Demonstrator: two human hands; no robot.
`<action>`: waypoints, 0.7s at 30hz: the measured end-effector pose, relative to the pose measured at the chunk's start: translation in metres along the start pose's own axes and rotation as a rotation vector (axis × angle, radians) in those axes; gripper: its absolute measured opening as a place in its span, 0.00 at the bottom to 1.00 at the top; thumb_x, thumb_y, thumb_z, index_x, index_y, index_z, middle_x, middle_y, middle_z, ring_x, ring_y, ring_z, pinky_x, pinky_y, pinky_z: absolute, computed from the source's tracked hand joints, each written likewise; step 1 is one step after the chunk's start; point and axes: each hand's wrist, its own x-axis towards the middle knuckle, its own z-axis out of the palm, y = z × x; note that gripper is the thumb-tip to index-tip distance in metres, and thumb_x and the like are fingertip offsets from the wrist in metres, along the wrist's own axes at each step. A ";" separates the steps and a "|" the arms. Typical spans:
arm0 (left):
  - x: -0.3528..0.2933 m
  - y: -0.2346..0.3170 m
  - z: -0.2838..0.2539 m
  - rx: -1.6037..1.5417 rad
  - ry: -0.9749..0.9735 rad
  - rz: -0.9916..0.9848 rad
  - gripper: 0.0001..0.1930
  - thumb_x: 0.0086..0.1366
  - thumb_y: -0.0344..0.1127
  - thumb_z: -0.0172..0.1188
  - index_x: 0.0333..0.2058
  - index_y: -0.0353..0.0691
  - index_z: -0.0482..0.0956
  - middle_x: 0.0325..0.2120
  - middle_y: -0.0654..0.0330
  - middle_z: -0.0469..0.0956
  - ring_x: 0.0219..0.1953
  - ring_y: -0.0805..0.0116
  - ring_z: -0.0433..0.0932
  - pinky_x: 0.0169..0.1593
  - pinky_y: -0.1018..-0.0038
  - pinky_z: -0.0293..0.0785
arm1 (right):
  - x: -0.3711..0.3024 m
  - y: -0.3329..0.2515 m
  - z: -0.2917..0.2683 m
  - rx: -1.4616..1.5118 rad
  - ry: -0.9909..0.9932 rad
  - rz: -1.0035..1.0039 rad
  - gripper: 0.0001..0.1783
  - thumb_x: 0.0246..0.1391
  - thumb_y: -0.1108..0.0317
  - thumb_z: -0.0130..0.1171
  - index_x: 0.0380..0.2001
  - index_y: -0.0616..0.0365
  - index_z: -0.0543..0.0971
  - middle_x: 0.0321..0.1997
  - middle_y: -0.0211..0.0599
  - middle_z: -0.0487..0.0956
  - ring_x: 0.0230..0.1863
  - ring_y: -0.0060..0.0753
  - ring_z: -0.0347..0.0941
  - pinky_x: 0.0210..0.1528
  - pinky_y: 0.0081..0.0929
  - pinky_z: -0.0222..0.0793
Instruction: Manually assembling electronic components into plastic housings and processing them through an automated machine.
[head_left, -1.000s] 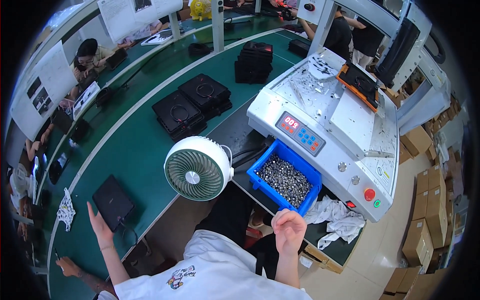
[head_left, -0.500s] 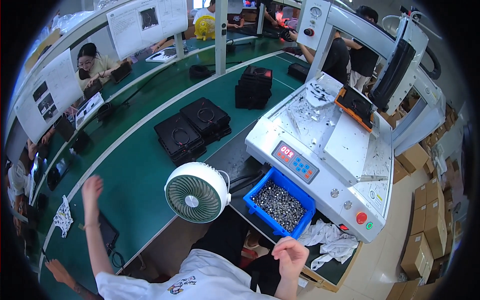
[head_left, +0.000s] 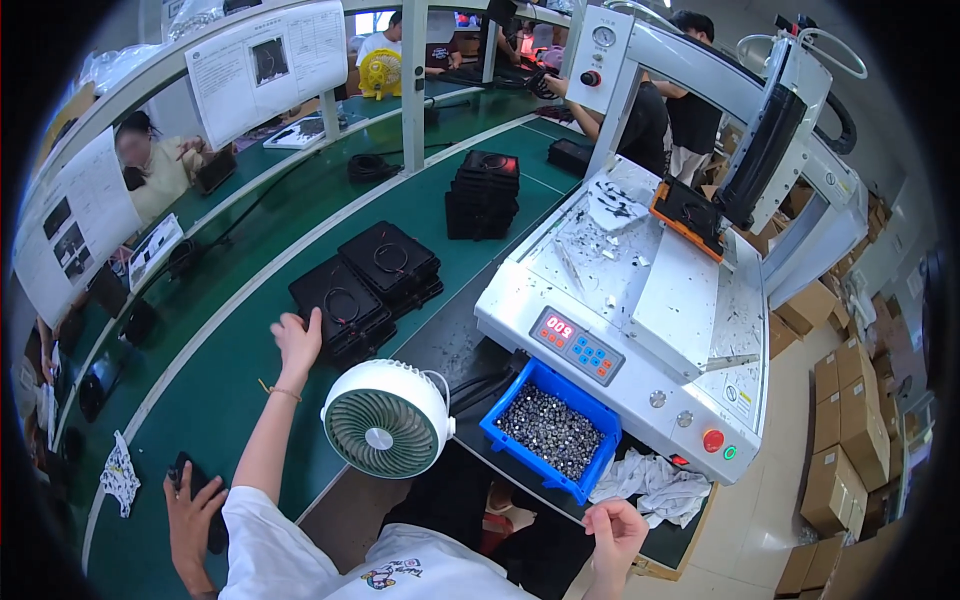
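Observation:
My left hand (head_left: 298, 340) reaches over the green table with its fingers apart, holding nothing, right beside the nearer stack of flat black cases (head_left: 340, 302). A thin dark cable loop lies on top of these cases. At the lower right, my right hand (head_left: 615, 527) is raised with its fingers curled together; whatever they may hold is hidden. It is closest to a crumpled white cloth (head_left: 655, 488) and a blue bin (head_left: 500, 447) full of small metal parts. An orange fixture (head_left: 686, 238) on the white machine (head_left: 640, 350) carries a black case under the tool head.
A white fan (head_left: 380, 425) stands at the table's front edge between my arms. Farther back is another stack of black cases (head_left: 482, 195). At the lower left, another person's hand (head_left: 195, 515) is on a dark object. Cartons (head_left: 840, 400) are piled on the right.
My left hand has swung right across the table to the nearer black cases. The other person's hand has come in to the dark object. The view has shifted slightly.

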 end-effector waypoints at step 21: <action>0.151 0.064 0.085 -0.092 -0.232 0.120 0.06 0.61 0.33 0.57 0.36 0.42 0.76 0.39 0.51 0.79 0.47 0.45 0.73 0.48 0.54 0.70 | 0.095 -0.029 0.020 -0.926 -0.411 -0.248 0.11 0.46 0.71 0.67 0.36 0.60 0.83 0.38 0.39 0.80 0.38 0.39 0.78 0.43 0.30 0.73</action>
